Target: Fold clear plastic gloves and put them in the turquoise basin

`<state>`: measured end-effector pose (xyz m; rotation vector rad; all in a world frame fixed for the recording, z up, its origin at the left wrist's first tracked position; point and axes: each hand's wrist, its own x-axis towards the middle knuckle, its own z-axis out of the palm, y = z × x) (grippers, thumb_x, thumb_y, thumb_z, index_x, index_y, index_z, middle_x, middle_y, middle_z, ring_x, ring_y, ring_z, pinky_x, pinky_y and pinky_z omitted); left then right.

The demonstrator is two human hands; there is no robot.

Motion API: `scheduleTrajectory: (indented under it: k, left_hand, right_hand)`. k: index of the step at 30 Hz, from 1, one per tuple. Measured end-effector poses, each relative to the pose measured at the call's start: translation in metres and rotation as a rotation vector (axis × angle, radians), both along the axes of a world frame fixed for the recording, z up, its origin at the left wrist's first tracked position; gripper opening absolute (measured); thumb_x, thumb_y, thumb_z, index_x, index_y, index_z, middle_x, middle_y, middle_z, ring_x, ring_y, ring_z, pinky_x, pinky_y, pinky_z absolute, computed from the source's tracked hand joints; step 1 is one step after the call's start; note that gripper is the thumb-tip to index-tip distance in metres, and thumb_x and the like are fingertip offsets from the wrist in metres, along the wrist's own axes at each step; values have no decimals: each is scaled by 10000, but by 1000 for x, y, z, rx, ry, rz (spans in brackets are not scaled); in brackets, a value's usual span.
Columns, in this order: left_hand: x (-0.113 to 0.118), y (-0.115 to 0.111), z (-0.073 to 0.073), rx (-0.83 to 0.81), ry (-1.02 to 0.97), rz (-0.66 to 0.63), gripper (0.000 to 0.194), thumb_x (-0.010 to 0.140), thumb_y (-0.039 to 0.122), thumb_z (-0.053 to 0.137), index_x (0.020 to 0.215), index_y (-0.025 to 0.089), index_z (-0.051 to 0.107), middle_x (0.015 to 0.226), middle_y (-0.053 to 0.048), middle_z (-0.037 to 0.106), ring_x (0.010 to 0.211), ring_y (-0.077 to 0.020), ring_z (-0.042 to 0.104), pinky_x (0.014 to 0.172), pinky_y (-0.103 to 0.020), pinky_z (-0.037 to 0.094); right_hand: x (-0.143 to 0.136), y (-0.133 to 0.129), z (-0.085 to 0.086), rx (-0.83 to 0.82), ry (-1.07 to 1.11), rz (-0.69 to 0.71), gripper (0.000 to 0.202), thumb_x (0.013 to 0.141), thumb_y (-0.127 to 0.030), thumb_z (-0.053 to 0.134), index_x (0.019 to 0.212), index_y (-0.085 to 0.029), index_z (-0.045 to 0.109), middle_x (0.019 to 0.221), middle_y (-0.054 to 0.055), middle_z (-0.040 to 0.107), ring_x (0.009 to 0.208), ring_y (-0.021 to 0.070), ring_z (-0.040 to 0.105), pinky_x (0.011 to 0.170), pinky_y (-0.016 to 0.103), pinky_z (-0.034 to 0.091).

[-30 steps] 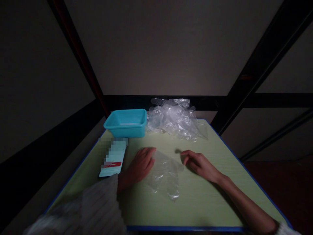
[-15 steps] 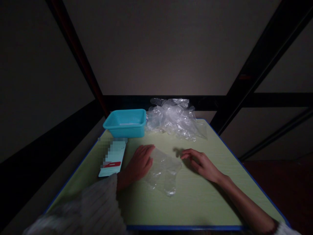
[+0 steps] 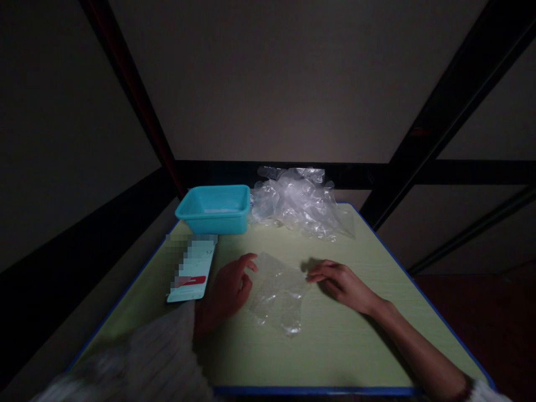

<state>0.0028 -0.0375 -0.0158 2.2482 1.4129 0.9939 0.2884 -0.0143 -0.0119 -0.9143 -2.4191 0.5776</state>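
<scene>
A plastic sheet (image 3: 277, 291) lies between my left hand (image 3: 228, 290) and right hand (image 3: 341, 282); behind it sit a tub (image 3: 214, 209) and bag pile (image 3: 299, 201).

- One head-worn view, looking forward and down from the near edge of the table (image 3: 335, 346).
- It sits close above; the far wall fills the upper half.
</scene>
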Motion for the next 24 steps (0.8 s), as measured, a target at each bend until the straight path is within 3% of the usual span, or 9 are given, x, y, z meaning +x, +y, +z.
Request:
scheduleTrajectory:
  k: [10, 24]
  left_hand:
    - [0, -3, -4, -34, 57, -108, 493, 716, 55, 376, 1180, 188, 474, 919, -38, 656, 750, -165, 616, 746, -324, 507]
    - [0, 1, 0, 46, 191, -157, 474, 776, 101, 366, 1237, 166, 451, 981, -71, 659, 844, -192, 621, 852, -380, 487]
  right_hand:
    - [3, 1, 2, 24, -26, -1, 422, 672, 19, 384, 884, -186, 686, 836, 32, 715, 825, 190, 643, 749, 353, 511]
    - [9, -2, 11, 79, -125, -9, 399, 710, 2, 407, 903, -196, 695, 881, 52, 711, 844, 198, 650, 771, 370, 529]
